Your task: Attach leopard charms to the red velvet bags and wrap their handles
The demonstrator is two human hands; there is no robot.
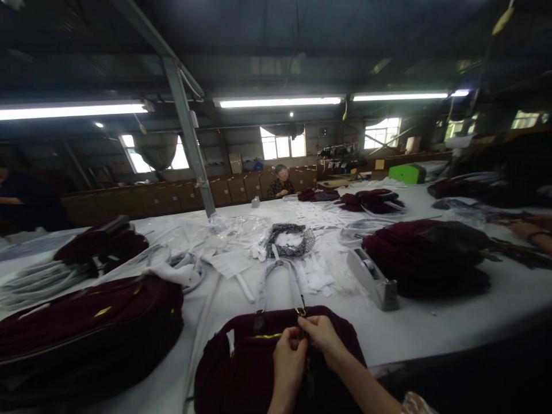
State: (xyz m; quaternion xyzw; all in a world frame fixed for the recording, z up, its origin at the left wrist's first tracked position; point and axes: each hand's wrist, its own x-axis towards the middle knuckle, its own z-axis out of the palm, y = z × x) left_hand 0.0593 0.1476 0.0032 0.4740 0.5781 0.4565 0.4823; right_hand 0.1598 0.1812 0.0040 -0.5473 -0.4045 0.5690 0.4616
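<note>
Maroon bag point(241, 374) laid at 6 o'clock on white surface point(431, 322), wrapped handle point(278, 282) stretched toward 12. Grips of left hand point(288, 361) and right hand point(322, 336) closed narrow on bag top by handle ring; pinched part hidden. Risk judged: fabric snagged or ring twisted if pulled unevenly.

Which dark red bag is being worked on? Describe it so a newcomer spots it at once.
On the long white table, look at the near edge, centre. The dark red bag there has the left hand and right hand pinching at its top. Unlike the neighbouring bags, its pale wrapped handle loops out across the table.
</note>
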